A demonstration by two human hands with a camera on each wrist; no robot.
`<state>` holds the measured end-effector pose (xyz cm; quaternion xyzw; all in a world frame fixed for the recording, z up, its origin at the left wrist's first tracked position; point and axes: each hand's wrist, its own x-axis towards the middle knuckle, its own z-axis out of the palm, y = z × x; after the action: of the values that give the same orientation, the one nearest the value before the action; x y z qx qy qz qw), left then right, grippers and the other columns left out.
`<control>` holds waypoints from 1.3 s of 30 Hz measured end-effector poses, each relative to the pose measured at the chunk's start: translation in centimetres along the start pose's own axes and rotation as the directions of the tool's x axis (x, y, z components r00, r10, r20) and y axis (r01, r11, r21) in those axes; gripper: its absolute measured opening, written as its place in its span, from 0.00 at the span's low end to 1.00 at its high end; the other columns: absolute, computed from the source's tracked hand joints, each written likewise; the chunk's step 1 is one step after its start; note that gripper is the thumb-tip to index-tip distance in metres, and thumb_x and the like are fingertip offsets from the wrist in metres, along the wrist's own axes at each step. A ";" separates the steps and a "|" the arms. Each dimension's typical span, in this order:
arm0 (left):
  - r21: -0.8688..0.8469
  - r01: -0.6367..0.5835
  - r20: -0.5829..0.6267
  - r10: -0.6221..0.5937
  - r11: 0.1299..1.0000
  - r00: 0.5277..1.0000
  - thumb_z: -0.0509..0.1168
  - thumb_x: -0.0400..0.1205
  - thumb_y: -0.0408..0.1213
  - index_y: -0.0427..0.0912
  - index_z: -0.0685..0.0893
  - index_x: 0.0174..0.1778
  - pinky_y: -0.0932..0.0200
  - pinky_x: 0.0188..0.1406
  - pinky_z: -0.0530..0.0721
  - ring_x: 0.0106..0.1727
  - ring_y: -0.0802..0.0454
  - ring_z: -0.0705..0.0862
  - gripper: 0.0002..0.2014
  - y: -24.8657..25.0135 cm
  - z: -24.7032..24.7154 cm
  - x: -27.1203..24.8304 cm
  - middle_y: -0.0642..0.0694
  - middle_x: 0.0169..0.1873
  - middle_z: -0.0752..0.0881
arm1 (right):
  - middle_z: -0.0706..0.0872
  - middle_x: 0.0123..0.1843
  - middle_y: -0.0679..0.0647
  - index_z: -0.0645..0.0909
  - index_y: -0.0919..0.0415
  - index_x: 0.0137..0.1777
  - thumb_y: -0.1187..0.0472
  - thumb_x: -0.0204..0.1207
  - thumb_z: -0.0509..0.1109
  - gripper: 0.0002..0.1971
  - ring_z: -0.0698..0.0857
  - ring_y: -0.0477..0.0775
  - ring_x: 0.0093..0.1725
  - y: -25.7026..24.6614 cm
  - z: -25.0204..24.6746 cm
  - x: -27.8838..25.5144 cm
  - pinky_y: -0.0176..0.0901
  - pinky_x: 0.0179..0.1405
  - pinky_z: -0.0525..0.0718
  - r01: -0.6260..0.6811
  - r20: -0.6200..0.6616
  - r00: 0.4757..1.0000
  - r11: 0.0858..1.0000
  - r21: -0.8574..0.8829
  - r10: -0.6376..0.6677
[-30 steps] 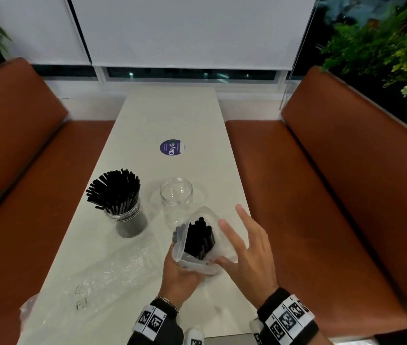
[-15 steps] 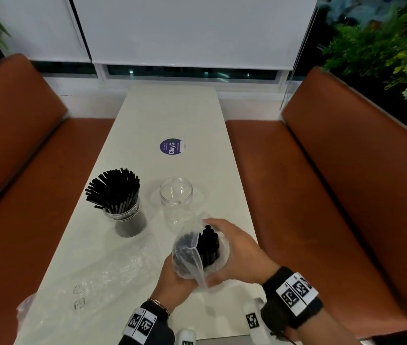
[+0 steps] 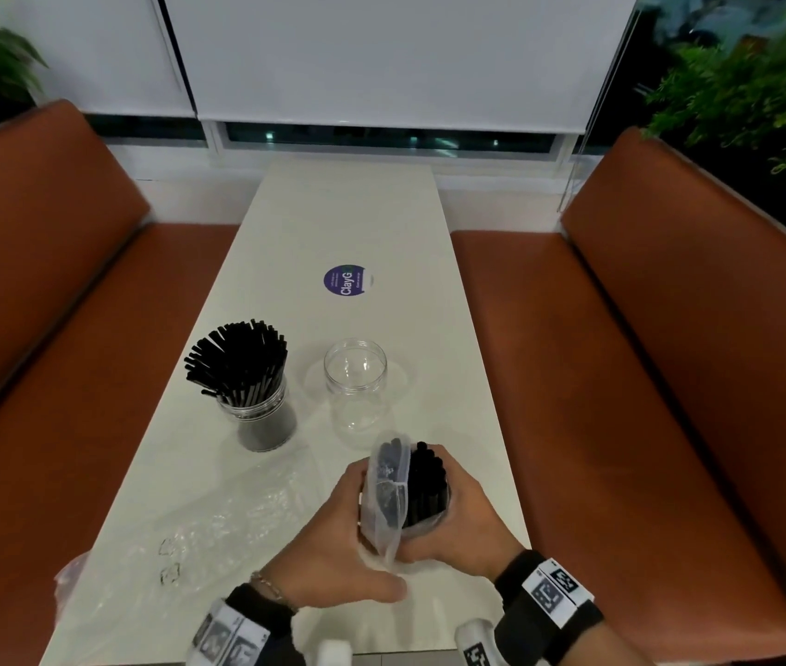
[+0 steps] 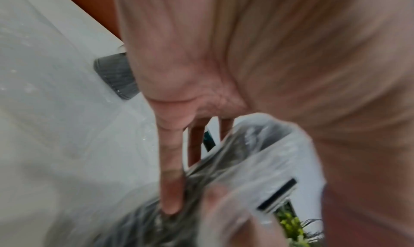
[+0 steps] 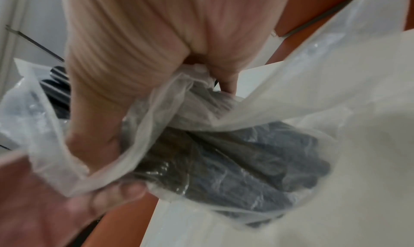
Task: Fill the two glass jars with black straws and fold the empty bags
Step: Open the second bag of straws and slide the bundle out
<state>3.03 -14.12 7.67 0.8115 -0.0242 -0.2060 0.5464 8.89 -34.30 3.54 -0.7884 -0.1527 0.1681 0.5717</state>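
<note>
A clear plastic bag holding a bundle of black straws is gripped upright between both hands near the table's front edge. My left hand wraps the bag from the left, my right hand from the right. In the right wrist view the straws show through the bag, with fingers curled round it. The left wrist view is blurred; a finger presses on the bag. An empty glass jar stands just beyond the hands. A second jar at its left is full of black straws.
An empty clear bag lies flat on the white table at the front left. A round purple sticker sits mid-table. Brown benches flank both sides, with window blinds behind and plants at the corners.
My right hand, open beside the bag a second ago, has closed around the bag and straws. The bag's mouth has been squeezed narrower and the bundle now stands more upright.
</note>
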 end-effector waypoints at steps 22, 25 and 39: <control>0.206 0.164 -0.666 0.015 0.965 0.746 0.49 0.87 0.63 0.46 0.86 0.49 0.48 0.41 0.90 0.36 0.55 0.91 0.27 3.7 1.6 0.8 0.60 0.31 0.89 | 0.88 0.68 0.40 0.72 0.32 0.74 0.52 0.55 0.94 0.49 0.89 0.46 0.68 0.2 2.5 -0.9 0.51 0.66 0.92 0.027 -0.194 0.980 0.999 -0.047 -0.035; 0.006 0.116 -0.692 -0.080 0.993 0.718 0.59 0.91 0.54 0.50 0.90 0.40 0.49 0.53 0.90 0.43 0.60 0.92 0.21 3.4 1.2 1.5 0.59 0.34 0.94 | 0.88 0.69 0.40 0.72 0.37 0.76 0.53 0.56 0.94 0.49 0.88 0.46 0.70 0.3 2.4 -1.0 0.49 0.69 0.90 0.040 -0.191 0.980 0.998 -0.040 -0.047; 0.091 0.111 -0.681 -0.019 0.990 0.732 0.68 0.87 0.51 0.52 0.88 0.41 0.68 0.39 0.77 0.38 0.61 0.87 0.12 3.8 0.5 1.0 0.54 0.36 0.89 | 0.88 0.66 0.36 0.74 0.33 0.70 0.55 0.58 0.93 0.44 0.89 0.42 0.68 0.6 2.7 -1.0 0.46 0.67 0.91 0.026 -0.265 0.964 0.999 -0.035 -0.034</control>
<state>4.48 -16.35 10.61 0.8637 0.1920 0.0867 0.4579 6.85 -32.63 2.25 -0.8101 -0.0893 0.0497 0.5773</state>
